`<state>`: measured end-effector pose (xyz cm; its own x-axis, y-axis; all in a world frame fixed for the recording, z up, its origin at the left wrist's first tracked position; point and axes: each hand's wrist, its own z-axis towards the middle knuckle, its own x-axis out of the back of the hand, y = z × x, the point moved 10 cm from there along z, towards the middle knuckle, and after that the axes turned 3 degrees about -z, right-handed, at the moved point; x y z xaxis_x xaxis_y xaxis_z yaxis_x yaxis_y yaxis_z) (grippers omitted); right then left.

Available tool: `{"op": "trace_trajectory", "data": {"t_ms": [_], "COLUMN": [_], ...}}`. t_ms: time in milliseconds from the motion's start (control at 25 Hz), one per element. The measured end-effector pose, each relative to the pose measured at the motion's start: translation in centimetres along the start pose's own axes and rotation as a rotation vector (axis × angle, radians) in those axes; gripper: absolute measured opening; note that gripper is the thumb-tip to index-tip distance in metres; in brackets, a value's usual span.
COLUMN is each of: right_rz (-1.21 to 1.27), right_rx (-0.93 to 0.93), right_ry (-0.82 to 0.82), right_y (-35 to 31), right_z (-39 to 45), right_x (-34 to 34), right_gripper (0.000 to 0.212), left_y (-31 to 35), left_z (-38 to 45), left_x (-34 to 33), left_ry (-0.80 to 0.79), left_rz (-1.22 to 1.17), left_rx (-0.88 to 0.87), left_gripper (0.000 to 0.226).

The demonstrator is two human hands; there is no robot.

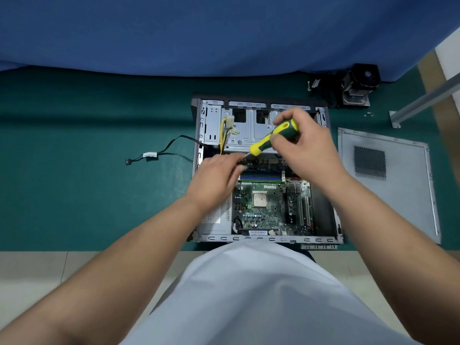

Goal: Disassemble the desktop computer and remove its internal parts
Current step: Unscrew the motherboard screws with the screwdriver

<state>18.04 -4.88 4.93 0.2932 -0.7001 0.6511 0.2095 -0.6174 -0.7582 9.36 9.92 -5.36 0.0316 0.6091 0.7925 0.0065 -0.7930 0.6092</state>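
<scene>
The right hand grips the screwdriver, its shaft slanting down-left toward the motherboard's far edge; the left hand, nearer, steadies the tip, its grip unclear.

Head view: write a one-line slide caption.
Right hand drives a yellow-green screwdriver into the open computer case; left hand steadies its tip.

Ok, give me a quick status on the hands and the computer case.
Right hand grips screwdriver, tip down at motherboard's far edge. Left hand steadies near the tip. Case open, side panel off. Yellow wires close by.
</scene>
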Motion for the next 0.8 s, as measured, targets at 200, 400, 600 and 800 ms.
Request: {"op": "trace_trajectory", "data": {"t_ms": [200,400,600,800], "right_rz": [0.282,-0.264,-0.611,-0.868], "right_rx": [-0.226,-0.15,-0.025,0.153], "right_ry": [-0.053,-0.385,-0.505,-0.502], "right_y": [5.7,11.4,12.9,12.4], "right_z": [-1.8,-2.6,0.3,0.8], "right_x": [-3.6,-13.6,-18.4,-20.2], "right_gripper": [0.029,0.022,0.036,0.039], "left_y": [-2.0,-3.0,-3.3,-3.5], "left_z": [0.7,0.8,1.0,1.2], "left_x": [2.4,2.0,1.6,1.2], "left_ry": [0.164,0.191,0.195,0.179], "left_rz": [-0.157,-0.088,-0.046,-0.018], "left_rx": [0.109,0.163,0.168,0.176], "left_gripper": [0.032,0.035,0.03,0.03]}}
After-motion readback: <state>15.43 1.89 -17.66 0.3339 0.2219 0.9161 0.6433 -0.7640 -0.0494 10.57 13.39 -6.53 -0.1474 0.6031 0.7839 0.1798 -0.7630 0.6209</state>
